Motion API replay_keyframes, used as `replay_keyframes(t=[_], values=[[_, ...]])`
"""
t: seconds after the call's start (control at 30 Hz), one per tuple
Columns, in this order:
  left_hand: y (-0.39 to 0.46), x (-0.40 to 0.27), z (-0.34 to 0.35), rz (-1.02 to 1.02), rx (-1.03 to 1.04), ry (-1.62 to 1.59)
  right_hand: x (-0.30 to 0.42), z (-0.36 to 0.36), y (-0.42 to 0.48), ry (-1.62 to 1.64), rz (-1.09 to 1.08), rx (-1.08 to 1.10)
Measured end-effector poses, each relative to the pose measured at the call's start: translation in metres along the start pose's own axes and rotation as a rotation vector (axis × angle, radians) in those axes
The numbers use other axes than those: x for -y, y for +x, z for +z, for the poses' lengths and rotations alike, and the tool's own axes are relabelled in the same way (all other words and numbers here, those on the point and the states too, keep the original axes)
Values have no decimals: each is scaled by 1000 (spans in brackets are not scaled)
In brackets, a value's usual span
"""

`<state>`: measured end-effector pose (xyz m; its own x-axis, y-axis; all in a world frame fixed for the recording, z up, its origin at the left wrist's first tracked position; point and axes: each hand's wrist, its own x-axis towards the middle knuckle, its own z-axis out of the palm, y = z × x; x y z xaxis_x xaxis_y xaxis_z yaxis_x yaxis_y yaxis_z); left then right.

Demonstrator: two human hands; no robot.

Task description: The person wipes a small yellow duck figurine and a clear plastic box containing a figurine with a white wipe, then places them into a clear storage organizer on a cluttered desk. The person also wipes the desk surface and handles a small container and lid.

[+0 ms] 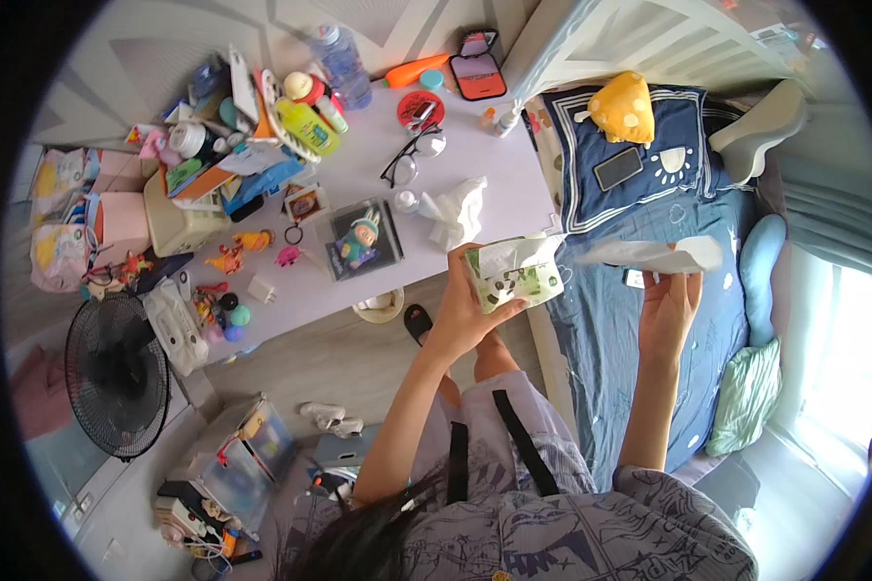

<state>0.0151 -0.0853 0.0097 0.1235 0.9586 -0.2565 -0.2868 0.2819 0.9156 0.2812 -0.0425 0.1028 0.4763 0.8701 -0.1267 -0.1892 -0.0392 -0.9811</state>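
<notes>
My left hand grips a soft pack of tissues with a green panda print, just off the table's front edge. Out to the right, over the bed, my right hand pinches a white tissue that is separate from the pack. A crumpled white tissue lies on the table beyond the pack. Left of it stand a small white-capped bottle and a clear-fronted box with a cartoon figure. Eyeglasses with dark frames rest farther back.
The pale table holds a water bottle, a green-yellow bottle, an open compact mirror and small toys. A black fan stands at left. On the bed at right lie a phone and a yellow plush.
</notes>
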Motion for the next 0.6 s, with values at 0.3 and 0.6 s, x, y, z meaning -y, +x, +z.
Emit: replay_keyframes(t=[0.3,0.6], values=[[142,96,134,143,71,90,-27,-106,57,133,422,-2],[328,183,216,-221,-122,139,-37,-124,104,106,398,-30]])
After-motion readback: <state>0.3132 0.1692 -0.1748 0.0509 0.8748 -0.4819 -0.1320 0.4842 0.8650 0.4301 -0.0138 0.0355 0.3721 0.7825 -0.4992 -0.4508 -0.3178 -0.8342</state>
